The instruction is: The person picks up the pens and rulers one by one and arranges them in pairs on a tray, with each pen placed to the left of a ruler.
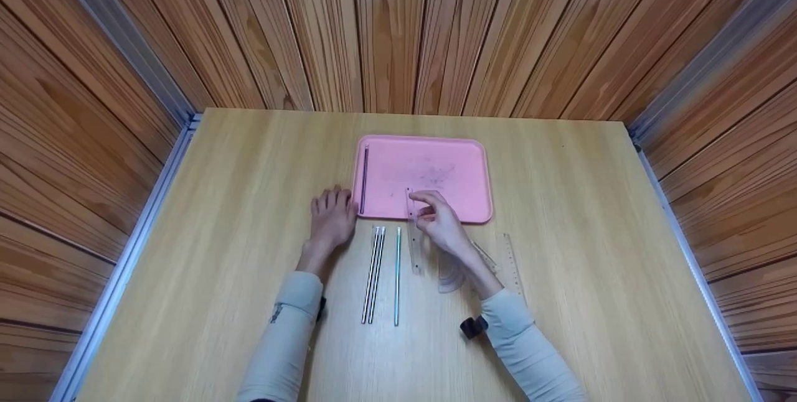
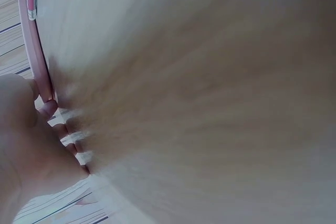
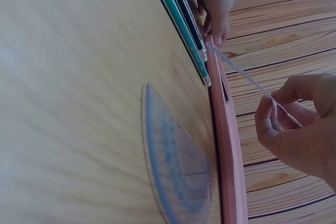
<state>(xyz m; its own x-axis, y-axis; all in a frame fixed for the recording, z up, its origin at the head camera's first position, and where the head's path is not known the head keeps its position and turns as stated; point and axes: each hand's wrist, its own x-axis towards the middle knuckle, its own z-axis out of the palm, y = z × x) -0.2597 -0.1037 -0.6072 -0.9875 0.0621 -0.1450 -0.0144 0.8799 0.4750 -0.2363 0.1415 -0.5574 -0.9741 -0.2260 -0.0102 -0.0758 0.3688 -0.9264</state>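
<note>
My right hand (image 1: pixel 441 221) pinches a clear plastic ruler (image 1: pixel 415 249) between thumb and fingers. The ruler's far end is over the near edge of a pink tray (image 1: pixel 436 153); in the right wrist view the ruler (image 3: pixel 244 72) appears edge-on, raised above the table. My left hand (image 1: pixel 333 218) rests on the table with its fingers extended, against the tray's left side. In the left wrist view its thumb side touches the tray rim (image 2: pixel 37 59). A dark pencil (image 1: pixel 365 178) lies along the left inside of the tray.
In front of the tray lie dark striped pencils (image 1: pixel 373 277) side by side and a green pencil (image 1: pixel 397 277). A clear protractor (image 1: pixel 449 276), another clear piece (image 1: pixel 484 257) partly under the right arm, and a second clear ruler (image 1: pixel 510 265) lie to the right. Wooden panels surround the table.
</note>
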